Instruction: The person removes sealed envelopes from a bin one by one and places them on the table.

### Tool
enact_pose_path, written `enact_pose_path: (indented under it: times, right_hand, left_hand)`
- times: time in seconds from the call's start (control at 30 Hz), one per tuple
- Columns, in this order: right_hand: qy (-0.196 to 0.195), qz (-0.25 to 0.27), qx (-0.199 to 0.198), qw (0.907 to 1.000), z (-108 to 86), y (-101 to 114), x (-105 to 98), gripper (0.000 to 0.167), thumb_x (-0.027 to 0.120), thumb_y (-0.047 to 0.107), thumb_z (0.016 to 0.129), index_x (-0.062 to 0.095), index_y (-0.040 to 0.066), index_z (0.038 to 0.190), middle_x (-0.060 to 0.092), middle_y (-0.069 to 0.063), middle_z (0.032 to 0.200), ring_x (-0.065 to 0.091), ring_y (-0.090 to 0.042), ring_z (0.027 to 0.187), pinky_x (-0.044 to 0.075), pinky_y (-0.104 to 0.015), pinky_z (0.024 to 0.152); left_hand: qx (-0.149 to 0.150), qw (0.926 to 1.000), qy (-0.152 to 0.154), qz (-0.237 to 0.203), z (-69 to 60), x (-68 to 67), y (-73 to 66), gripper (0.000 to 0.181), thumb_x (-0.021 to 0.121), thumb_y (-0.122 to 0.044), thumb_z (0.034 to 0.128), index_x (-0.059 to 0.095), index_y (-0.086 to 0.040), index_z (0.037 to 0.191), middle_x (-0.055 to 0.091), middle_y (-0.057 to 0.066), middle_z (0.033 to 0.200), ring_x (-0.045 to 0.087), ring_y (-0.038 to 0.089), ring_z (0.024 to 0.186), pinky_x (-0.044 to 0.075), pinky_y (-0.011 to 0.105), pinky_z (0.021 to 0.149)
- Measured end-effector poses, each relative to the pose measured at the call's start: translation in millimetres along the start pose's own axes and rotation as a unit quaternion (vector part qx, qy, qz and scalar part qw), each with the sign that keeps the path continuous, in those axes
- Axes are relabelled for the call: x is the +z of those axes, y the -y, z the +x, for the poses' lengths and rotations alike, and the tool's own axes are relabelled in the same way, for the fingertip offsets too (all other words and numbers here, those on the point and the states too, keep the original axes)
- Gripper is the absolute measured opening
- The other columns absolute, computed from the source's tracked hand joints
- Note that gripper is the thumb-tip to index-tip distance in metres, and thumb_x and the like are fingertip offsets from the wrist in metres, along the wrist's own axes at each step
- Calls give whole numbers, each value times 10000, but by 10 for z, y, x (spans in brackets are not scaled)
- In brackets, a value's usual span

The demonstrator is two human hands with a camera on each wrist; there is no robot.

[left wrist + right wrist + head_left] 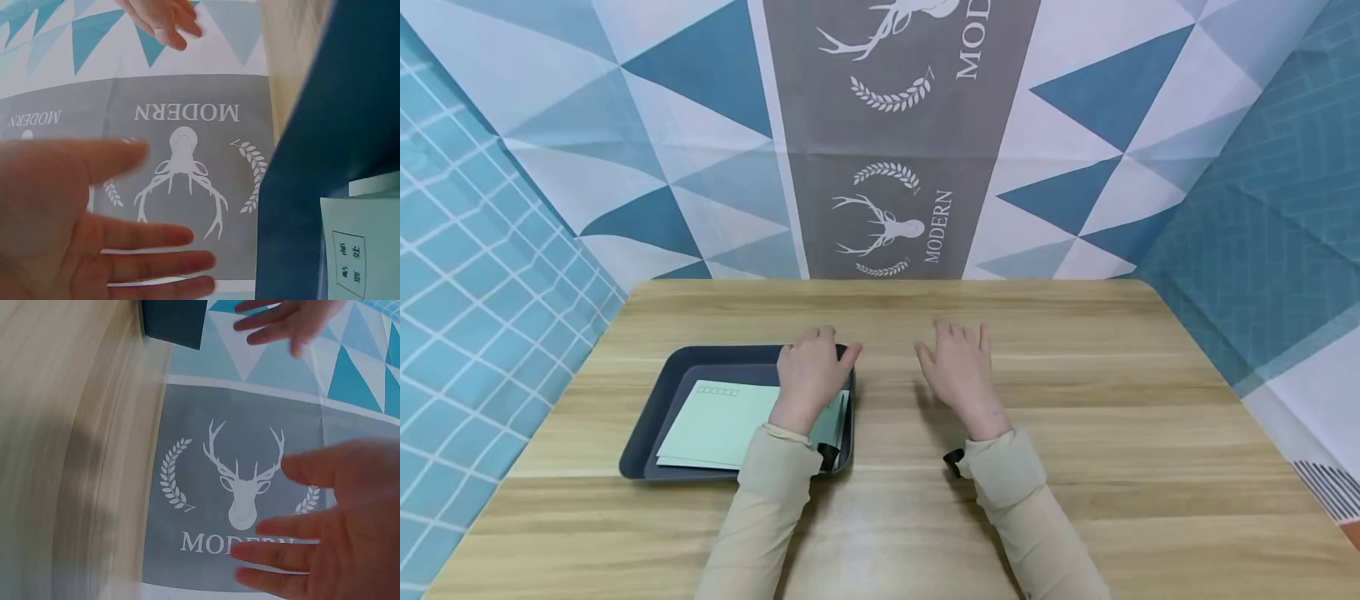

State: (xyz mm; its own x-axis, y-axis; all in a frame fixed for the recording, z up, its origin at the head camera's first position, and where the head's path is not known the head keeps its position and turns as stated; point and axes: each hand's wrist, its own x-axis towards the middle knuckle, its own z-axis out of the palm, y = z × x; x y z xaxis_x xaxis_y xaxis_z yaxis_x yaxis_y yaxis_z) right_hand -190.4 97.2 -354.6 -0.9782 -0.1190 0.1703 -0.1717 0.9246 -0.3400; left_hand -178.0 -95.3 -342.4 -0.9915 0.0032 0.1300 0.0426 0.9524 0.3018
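Note:
My left hand hovers over the right side of a dark blue tray, its fingers extended and holding nothing. Pale green envelopes lie stacked in that tray, partly hidden beneath my left hand and sleeve. In the left wrist view, one envelope shows a small printed box with characters. My right hand is held above the wooden table to the right of the tray, fingers spread, touching nothing. The right wrist view shows the same hand with loose, straight fingers.
The wooden table extends on both sides of my arms. Behind it hangs a patterned cloth with deer prints and triangles. Blue tiled-pattern sheets flank the table. A dark band sits at my left wrist.

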Motion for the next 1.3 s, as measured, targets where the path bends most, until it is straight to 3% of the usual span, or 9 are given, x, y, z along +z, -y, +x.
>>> enact_pose_path:
  times: [0.07,0.17,0.27,0.5,0.73,0.93,1.03,1.2,1.3]
  right_hand:
    - [-78,204,7,9998,-20,40,20,395,466,352,934,570,25,1130,652,-129,979,604,-280,887,257,-523,1022]
    - [-27,524,-174,9985,-56,118,66,248,506,280,922,595,71,820,565,-26,614,513,-170,527,469,-406,717]
    - [72,782,-416,9960,-97,202,130,285,514,268,915,524,118,673,458,17,539,411,-117,454,374,-283,455]
    - [226,1042,-756,9914,-237,378,291,339,525,328,910,498,161,616,424,74,478,366,-67,411,303,-214,425]
    - [103,546,-1933,9796,-372,598,465,202,576,382,869,626,187,876,572,60,845,532,-124,810,410,-305,767]
    - [925,-391,-2300,9680,-441,679,558,707,558,605,789,496,102,1282,465,-57,1324,348,-251,1285,222,-458,1063]
    - [1149,-721,-2309,9635,-445,688,588,910,554,687,730,392,56,1365,402,-89,1392,252,-272,1344,149,-477,1089]
    - [1374,-899,-2333,9584,-451,703,629,1067,519,775,666,301,46,1414,360,-80,1426,186,-262,1371,71,-498,1096]
    - [1338,-874,-2330,9593,-447,703,626,1062,526,771,665,305,50,1413,395,-71,1402,197,-263,1368,55,-508,1093]
  left_hand:
    - [-115,9996,-226,-85,-16,-21,15,449,482,-437,912,633,-32,1034,652,124,836,587,254,610,471,369,577]
    - [-295,9980,-431,-353,-37,-69,51,329,513,-351,916,607,-72,767,542,55,558,451,188,415,342,298,392]
    - [-392,9968,-502,-493,-56,-121,114,326,508,-299,924,528,-105,663,463,21,499,421,180,412,299,282,394]
    - [-675,9952,-295,-650,-115,-245,436,278,471,-279,936,594,-79,787,499,34,534,436,193,441,314,308,425]
    - [-1005,9935,-207,-499,-213,-481,961,345,445,-310,936,616,-12,901,584,106,660,485,203,495,353,306,420]
    - [-1162,9919,-388,-332,-293,-587,1323,465,463,-308,930,545,115,1105,544,316,1001,529,433,820,422,452,609]
    - [-1401,9897,-140,-253,-346,-620,1480,608,450,-349,930,410,176,1234,466,391,1117,480,518,940,424,531,686]
    - [-1954,9790,551,-213,-469,-700,1786,872,372,-505,918,148,236,1318,443,442,1115,514,538,878,431,486,558]
    - [-2114,9722,1005,-106,-510,-743,1934,894,329,-567,905,218,230,1294,440,436,1123,522,526,865,417,457,547]
